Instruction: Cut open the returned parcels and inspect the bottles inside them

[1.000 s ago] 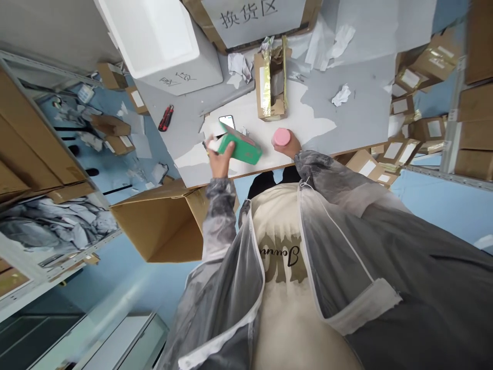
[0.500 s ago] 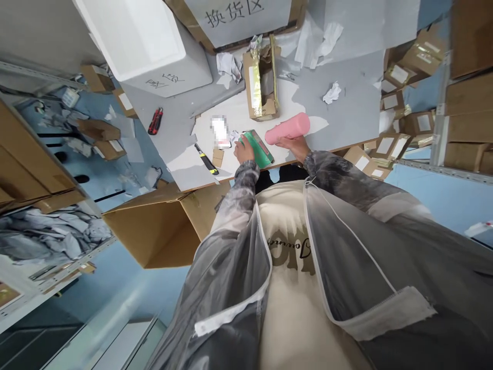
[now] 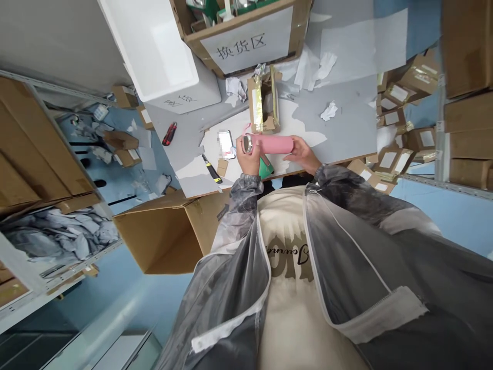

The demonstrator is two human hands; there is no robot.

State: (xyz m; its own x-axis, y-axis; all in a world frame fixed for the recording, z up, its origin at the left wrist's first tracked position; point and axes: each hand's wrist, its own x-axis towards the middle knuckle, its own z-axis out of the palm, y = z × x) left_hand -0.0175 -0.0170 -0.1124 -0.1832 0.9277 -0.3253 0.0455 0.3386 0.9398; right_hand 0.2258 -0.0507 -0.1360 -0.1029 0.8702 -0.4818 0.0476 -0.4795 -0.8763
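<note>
Between my two hands a pink bottle [image 3: 274, 144] lies sideways over the near part of the table. My left hand [image 3: 250, 160] is wrapped round its left end, where a round silvery part shows. My right hand [image 3: 303, 154] grips the other, plain pink end. Beneath the bottle, partly covered by it and my left hand, is a green box [image 3: 265, 167] close to the table's front edge. A phone [image 3: 225, 144] with a lit, blurred screen lies left of my left hand, beside a small brown card piece [image 3: 222, 167] and a black-and-yellow utility knife [image 3: 211, 169].
Beyond the bottle stands an opened cardboard box [image 3: 264, 105] with shiny tape. Behind it are a white foam box [image 3: 181, 92] and a labelled carton [image 3: 250, 49] holding green boxes. A red-black cutter [image 3: 169, 133] and crumpled paper [image 3: 328, 111] lie about. A large open carton [image 3: 162, 236] sits below left.
The pink bottle has moved left and turned so its silvery end shows. My left hand has left the green box and taken hold of the bottle. The view has tilted slightly.
</note>
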